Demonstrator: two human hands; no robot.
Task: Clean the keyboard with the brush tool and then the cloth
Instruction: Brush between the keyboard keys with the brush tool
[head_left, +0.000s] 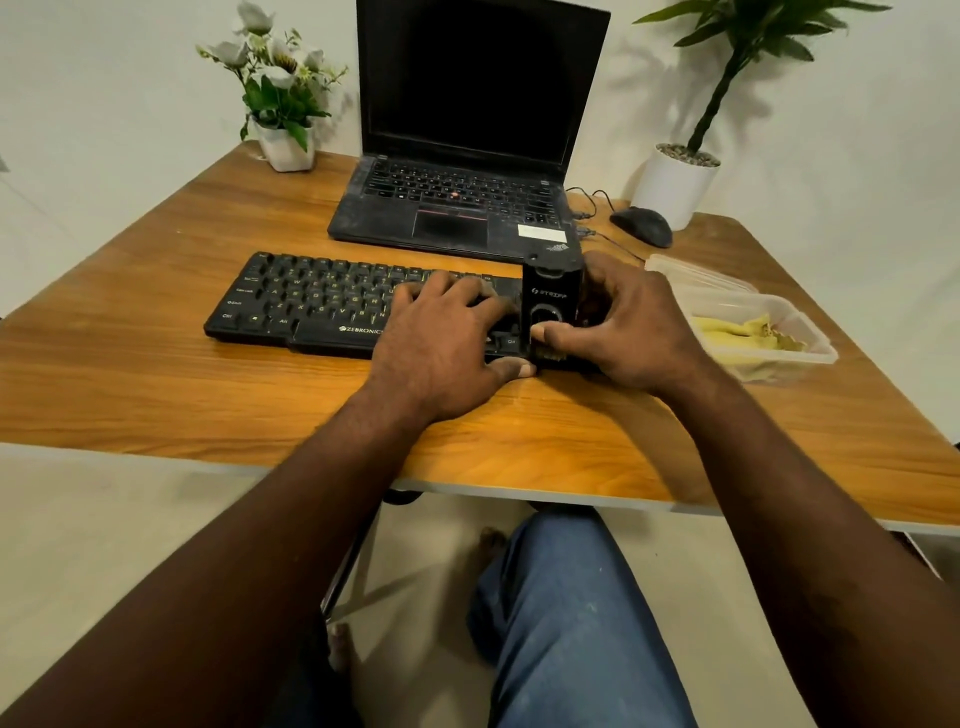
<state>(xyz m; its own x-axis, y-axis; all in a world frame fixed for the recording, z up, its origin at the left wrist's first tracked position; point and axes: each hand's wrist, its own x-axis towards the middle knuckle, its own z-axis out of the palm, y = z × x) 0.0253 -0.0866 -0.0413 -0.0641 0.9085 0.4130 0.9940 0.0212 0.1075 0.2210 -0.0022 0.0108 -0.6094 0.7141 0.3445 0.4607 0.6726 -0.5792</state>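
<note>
A black keyboard (311, 306) lies on the wooden table (156, 374) in front of a laptop. My left hand (441, 343) rests flat on the keyboard's right half, fingers spread over the keys. My right hand (628, 327) grips a black boxy brush tool (550, 299) standing upright on the keyboard's right end, thumb on its front near the bottom. Pale bristles show under the tool. A yellow cloth (748, 332) lies in a clear plastic container (810, 358) to the right.
An open black laptop (467, 208) stands behind the keyboard. A black mouse (641, 226) with its cable lies at the back right, beside a white plant pot (675, 187). A white flower pot (285, 145) stands at the back left. The container's lid (696, 270) rests behind the container.
</note>
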